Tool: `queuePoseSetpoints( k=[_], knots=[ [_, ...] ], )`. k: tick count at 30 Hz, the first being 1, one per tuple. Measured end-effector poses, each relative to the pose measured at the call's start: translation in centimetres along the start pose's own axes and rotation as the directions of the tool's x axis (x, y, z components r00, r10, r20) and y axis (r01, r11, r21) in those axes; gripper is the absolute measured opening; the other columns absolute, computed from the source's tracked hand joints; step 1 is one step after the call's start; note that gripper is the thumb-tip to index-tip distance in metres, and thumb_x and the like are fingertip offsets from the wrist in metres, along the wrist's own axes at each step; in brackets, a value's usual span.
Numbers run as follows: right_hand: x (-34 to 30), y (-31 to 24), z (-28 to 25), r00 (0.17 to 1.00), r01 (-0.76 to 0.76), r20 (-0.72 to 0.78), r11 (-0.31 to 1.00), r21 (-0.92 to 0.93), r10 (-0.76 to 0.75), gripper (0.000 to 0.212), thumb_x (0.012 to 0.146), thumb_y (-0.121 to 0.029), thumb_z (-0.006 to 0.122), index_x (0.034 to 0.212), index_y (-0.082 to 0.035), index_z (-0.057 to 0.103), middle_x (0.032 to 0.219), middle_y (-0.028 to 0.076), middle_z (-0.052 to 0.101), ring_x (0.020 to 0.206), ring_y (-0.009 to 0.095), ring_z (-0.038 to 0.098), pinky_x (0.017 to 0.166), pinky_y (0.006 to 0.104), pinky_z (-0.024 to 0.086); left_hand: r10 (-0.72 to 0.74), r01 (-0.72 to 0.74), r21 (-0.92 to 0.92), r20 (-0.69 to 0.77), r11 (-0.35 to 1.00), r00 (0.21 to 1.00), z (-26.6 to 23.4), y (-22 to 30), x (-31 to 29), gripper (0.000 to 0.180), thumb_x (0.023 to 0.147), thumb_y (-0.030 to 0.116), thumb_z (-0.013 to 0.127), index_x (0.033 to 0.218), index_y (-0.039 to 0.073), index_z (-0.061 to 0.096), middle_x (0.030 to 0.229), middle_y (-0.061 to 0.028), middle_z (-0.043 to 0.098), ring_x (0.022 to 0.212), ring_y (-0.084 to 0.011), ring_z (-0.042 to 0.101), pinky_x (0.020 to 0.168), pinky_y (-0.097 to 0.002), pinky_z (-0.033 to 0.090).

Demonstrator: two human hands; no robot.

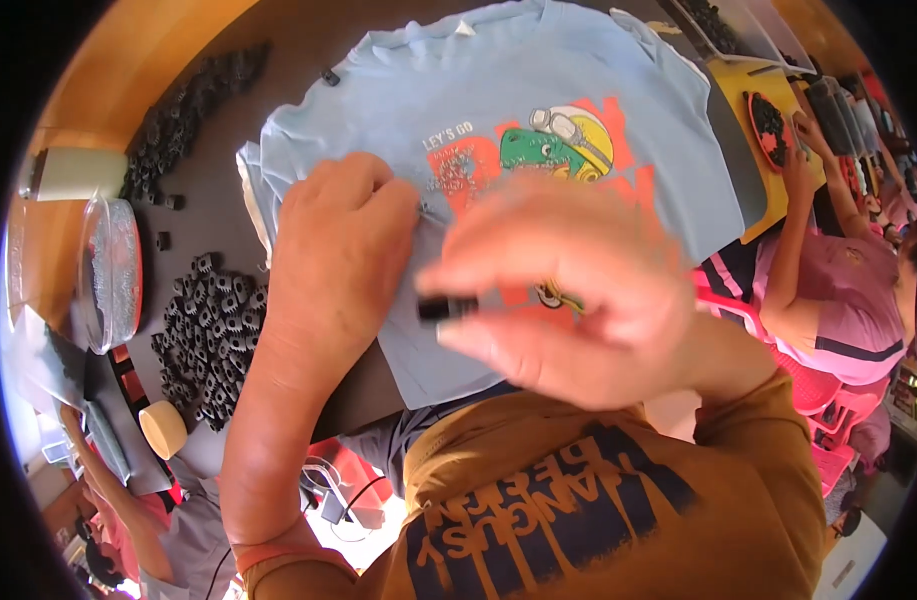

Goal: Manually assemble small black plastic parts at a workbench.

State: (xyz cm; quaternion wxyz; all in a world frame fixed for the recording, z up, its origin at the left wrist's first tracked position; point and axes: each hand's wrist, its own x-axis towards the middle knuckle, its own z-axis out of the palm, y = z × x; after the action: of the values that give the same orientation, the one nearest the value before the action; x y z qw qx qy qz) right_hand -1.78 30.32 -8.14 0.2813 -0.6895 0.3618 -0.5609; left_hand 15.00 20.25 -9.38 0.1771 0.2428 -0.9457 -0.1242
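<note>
A light-blue T-shirt (378,110) with a dinosaur print lies spread on the dark table in front of me. My left hand (343,245) rests on its left part, fingers curled under and closed; whatever they hold is hidden. My right hand (578,295), a little blurred, hovers over the lower middle of the shirt. Between its thumb and forefinger is a small black plastic piece (446,307). Left of my left forearm lies a heap of similar notched black plastic pieces (213,335). One single black piece (330,77) sits at the shirt's far left edge.
More black pieces (183,115) form a long pile at the back left. A clear tub (113,270) and a beige round block (163,430) stand at the left edge. To the right, a person in pink (838,290) works at a yellow board (768,205) with a red dish.
</note>
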Motion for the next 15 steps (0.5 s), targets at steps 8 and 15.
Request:
queuePoseSetpoints(
  k=[8,15],
  knots=[
    [8.3,3.6,-4.9,0.899,-0.431,0.009,0.882,0.192,0.437,0.021,0.087,-0.006,0.062,0.105,0.004,0.058,0.086,0.003,0.061,0.073,0.003,0.054,0.063,0.0163,0.045,-0.021,0.021,0.066,-0.004,0.998,1.000,0.1,0.0,-0.1,0.013,0.073,0.005,0.059,0.086,0.006,0.060,0.091,-0.0060,0.057,0.086,-0.0251,0.054,0.078,-0.0366,0.042],
    [7.6,6.8,-4.6,0.893,-0.430,0.011,0.848,0.309,0.449,0.021,0.087,-0.006,0.063,0.105,0.005,0.058,0.088,0.002,0.060,0.074,0.003,0.053,0.063,0.0162,0.045,-0.095,0.094,0.079,0.011,0.992,0.995,0.4,-0.4,-0.2,0.018,0.073,0.008,0.060,0.090,0.006,0.061,0.091,-0.0054,0.055,0.088,-0.0243,0.053,0.080,-0.0352,0.039]
  ],
)
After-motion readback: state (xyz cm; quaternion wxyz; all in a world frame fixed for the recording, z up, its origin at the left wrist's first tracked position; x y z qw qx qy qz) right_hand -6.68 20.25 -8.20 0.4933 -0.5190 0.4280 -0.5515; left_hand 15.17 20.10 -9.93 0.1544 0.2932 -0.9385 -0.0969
